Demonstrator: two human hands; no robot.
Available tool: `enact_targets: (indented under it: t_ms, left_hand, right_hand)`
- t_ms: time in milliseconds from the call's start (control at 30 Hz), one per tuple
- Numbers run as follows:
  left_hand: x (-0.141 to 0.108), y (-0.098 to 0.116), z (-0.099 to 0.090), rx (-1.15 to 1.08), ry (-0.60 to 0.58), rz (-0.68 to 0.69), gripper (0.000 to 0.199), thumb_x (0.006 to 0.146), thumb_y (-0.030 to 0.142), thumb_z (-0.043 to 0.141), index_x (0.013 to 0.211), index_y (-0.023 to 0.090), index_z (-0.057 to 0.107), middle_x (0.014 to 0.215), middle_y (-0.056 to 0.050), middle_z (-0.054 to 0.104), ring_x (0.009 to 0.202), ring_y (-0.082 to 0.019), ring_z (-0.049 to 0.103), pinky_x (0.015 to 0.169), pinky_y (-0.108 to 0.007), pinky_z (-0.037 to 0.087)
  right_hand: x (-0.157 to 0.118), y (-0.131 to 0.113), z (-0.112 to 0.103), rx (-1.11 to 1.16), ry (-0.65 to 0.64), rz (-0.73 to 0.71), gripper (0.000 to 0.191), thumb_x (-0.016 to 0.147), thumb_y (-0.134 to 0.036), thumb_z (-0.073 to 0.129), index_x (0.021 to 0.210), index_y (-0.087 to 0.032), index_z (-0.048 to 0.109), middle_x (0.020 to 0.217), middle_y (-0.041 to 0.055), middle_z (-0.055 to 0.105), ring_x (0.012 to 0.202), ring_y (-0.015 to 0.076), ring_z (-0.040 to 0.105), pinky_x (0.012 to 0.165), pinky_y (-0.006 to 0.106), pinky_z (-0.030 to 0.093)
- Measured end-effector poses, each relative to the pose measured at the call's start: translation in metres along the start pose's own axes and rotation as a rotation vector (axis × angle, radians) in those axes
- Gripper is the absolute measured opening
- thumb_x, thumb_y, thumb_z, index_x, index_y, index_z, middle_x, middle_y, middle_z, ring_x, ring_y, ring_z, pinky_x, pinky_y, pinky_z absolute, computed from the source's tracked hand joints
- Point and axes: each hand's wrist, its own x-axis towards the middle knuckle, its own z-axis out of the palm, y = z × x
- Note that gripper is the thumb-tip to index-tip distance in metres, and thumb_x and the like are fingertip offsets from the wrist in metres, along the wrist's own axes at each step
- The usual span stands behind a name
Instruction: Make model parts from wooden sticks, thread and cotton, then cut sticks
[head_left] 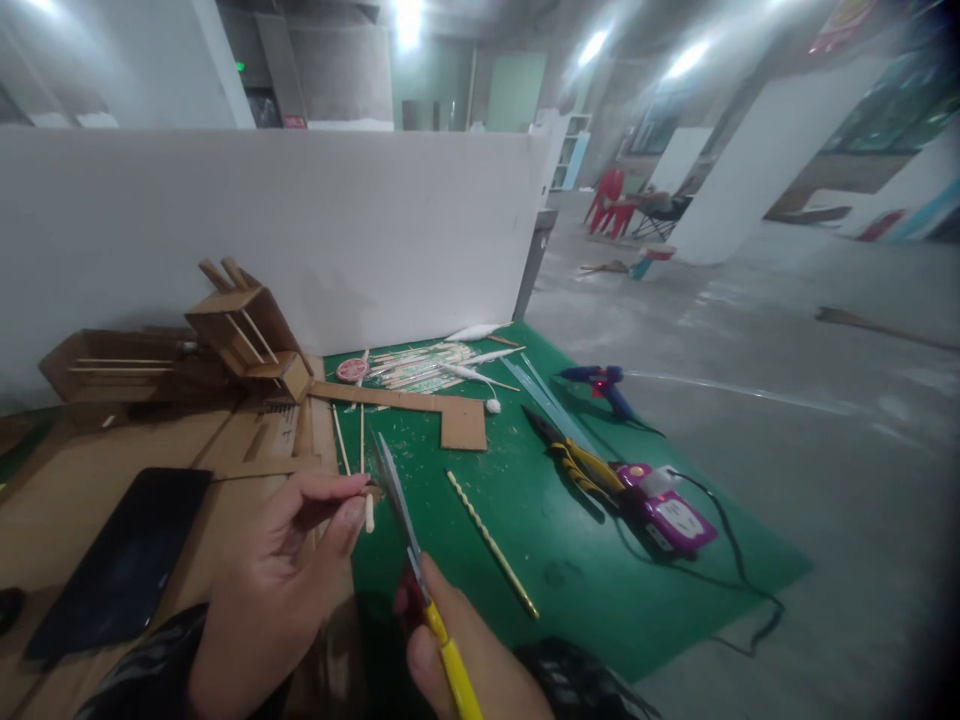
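Between its thumb and index finger, my left hand [289, 560] pinches a small piece with a short pale stick end [370, 514] pointing down. My right hand [465, 640] is wrapped round yellow-handled scissors [401, 500], whose blades point up and away, slightly parted. The blades are just right of the pinched piece, with a narrow gap. Beyond my left hand, two thin sticks [362, 440] lie on the green table mat [600, 620]. A twisted yellow pencil [491, 542] rests to the right of the scissors.
Cardboard constructions [247, 335] stand at the left, behind a black tablet [124, 560]. A cardboard strip [463, 424] and a stick bundle [424, 367] lie mid-table. Pliers [574, 460], a glue gun [604, 385] and a purple power socket [667, 510] with a black cable are right.
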Motion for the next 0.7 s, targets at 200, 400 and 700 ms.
enact_targets:
  t_ms: [200,400,700]
  left_hand:
    - [-0.003,-0.002,0.002,-0.006,0.0,0.009,0.009,0.088,0.028,0.062,0.095,0.022,0.064,0.095,-0.002,0.073,0.088,-0.015,0.071,0.075,-0.019,0.059]
    - [-0.002,-0.003,0.002,-0.018,-0.001,0.003,0.009,0.087,0.026,0.063,0.095,0.023,0.064,0.095,-0.002,0.074,0.087,-0.015,0.071,0.074,-0.019,0.059]
    - [-0.004,-0.002,0.002,-0.051,0.016,-0.068,0.01,0.085,0.029,0.065,0.093,0.023,0.065,0.097,-0.004,0.074,0.088,-0.018,0.071,0.072,-0.024,0.061]
  right_hand:
    - [0.002,0.008,0.003,-0.055,-0.036,0.015,0.069,0.084,-0.076,0.026,0.107,-0.016,0.05,0.092,0.0117,0.061,0.082,0.0234,0.059,0.076,0.036,0.05]
    - [-0.001,0.023,0.013,-0.055,0.026,-0.018,0.068,0.085,-0.073,0.03,0.116,-0.016,0.051,0.095,0.0121,0.063,0.084,0.0247,0.061,0.076,0.036,0.049]
    - [-0.007,0.007,0.007,-0.078,0.049,0.08,0.075,0.083,-0.078,0.027,0.121,-0.018,0.053,0.094,0.0114,0.063,0.082,0.0241,0.059,0.074,0.035,0.046]
